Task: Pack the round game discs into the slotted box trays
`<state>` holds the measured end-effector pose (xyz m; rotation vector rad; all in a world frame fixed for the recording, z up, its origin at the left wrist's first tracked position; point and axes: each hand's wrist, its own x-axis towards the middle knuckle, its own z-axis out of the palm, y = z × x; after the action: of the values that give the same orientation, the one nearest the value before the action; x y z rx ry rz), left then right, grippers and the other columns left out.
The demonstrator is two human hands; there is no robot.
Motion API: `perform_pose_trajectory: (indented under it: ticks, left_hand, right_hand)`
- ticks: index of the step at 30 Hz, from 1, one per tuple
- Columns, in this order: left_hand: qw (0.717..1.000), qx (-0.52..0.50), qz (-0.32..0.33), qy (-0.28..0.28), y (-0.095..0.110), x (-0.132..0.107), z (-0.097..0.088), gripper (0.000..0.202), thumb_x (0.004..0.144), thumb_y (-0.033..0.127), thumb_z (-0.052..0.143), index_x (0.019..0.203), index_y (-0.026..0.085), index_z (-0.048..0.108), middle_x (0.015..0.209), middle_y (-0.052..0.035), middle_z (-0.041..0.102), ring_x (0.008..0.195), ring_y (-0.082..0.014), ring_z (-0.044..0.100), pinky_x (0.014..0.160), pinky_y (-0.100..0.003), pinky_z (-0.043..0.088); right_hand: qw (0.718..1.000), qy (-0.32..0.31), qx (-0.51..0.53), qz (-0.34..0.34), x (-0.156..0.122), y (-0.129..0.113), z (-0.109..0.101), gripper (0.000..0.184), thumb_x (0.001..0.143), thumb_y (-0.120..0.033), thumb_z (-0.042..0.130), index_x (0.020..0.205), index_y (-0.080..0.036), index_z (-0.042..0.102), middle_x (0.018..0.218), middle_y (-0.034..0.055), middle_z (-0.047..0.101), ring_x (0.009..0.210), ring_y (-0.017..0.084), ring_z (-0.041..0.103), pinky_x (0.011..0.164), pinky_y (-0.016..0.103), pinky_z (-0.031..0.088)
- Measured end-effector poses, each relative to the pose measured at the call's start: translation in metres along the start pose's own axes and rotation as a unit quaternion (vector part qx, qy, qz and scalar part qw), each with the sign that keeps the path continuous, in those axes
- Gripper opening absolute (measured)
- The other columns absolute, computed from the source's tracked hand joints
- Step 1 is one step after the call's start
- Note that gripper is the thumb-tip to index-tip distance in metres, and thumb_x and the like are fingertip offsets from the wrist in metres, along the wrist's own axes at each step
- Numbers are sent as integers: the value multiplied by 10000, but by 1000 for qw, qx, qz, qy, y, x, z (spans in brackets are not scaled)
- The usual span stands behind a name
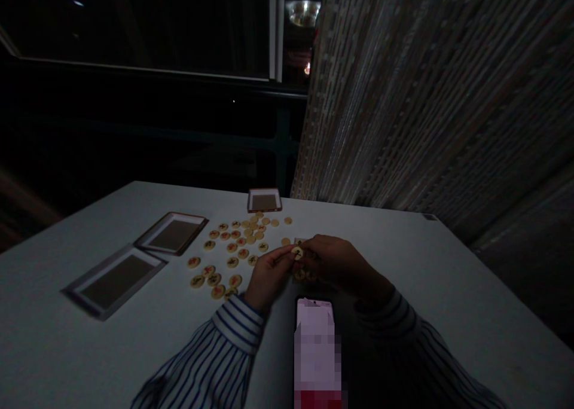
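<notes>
Evidently, one round, pale wood-coloured disc with a black character (296, 253) is pinched in the grip of the left hand (268, 277), the right hand (338, 265) close on its right, hold unclear, while scattered pale round discs (232, 247) lie left of that grip on the white worktop (426, 277).

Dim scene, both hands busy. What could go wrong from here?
1. The small round piece sits at the fingertips of the left hand, with the right hand close against it; it could slip.
2. Loose pieces lie near the left striped cuff; a sleeve sweep might scatter them.
3. The phone lies between the forearms, so a wrist may bump it.
</notes>
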<state>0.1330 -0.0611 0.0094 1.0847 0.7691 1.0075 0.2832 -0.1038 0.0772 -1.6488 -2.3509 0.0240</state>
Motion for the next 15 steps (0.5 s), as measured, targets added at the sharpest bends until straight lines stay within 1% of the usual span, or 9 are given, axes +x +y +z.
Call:
perform_pose_trajectory:
  ticks: [4,10,12,15]
  left_hand:
    - [1000,1,-5,-7,-1,0,-1,348,663,324,675,967,153,675,898,-65,705,790,-162,634,758,-276,483]
    - [999,33,7,-17,-3,1,-3,365,696,316,641,1028,163,651,963,-69,688,842,-167,624,786,-280,469]
    - [999,29,7,-14,-1,0,-2,401,688,327,645,1050,153,632,918,-66,691,807,-160,626,760,-275,472]
    - [1000,-7,4,-5,1,-1,0,455,648,329,678,1053,140,590,793,-47,689,702,-143,625,699,-271,478]
  right_hand:
    - [1000,-4,7,0,-1,0,-2,269,862,-395,461,964,-185,596,848,49,620,798,148,565,680,250,381]
    - [1000,-5,-19,-11,-1,3,-2,228,878,-333,437,918,-174,597,847,53,618,773,137,556,673,244,377]
    - [1000,-4,-18,-11,-1,4,-1,232,878,-330,435,937,-172,593,853,54,622,778,139,558,675,246,379]
    - [1000,-1,-8,-12,0,3,1,246,868,-344,452,995,-183,587,871,52,630,793,149,563,679,253,381]
